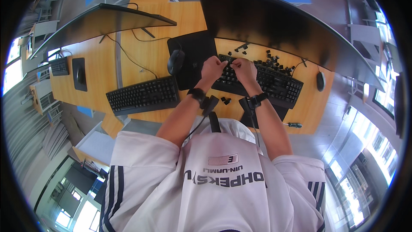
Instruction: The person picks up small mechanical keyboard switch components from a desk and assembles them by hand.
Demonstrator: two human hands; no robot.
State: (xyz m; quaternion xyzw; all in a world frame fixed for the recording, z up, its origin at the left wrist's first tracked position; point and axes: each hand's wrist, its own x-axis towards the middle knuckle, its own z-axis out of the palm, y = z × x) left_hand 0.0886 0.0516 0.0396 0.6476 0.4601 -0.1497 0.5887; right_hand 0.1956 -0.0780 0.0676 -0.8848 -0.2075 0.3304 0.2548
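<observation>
A black keyboard (281, 87) lies on the wooden table, partly covered by my hands. At its upper left part my left hand (212, 68) is closed in a pinch, thumb and forefinger pressed together. Close beside it on the right, my right hand (245, 70) pinches over the same keys. What sits between the fingertips, if anything, is too small to make out. Loose black keycaps (274, 62) are heaped along the keyboard's far edge. A few more keycaps (225, 100) lie on the table just in front of it.
A large monitor (274, 21) stands behind the keyboard, another monitor (103, 19) at the left. Left of my hands are a black mouse pad (195, 47), a mouse (176, 62) and a second keyboard (143, 94). A screwdriver (295, 125) and another mouse (321, 81) lie at the right.
</observation>
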